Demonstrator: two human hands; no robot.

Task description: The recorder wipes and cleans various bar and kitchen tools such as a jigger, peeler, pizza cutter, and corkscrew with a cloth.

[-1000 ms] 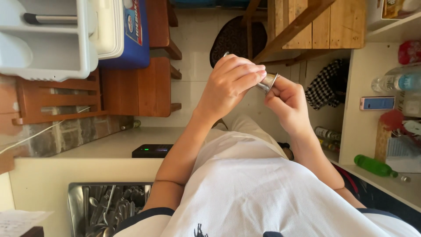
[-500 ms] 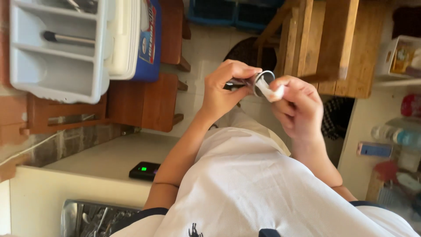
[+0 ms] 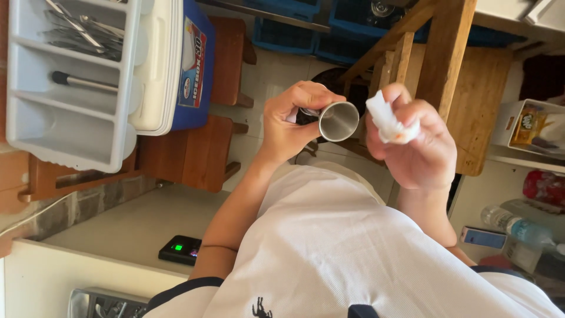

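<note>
Small steel cup (image 3: 338,121) is being gripped by the closed left hand (image 3: 289,121), mouth tilted toward the right hand (image 3: 419,144), exposing its inside. Crumpled white cloth (image 3: 385,121) is being pinched there, just beside the rim.

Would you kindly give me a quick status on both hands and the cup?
Left hand grips small steel cup, mouth toward camera. Right hand holds white wipe, clear of cup. Nothing between them.
</note>
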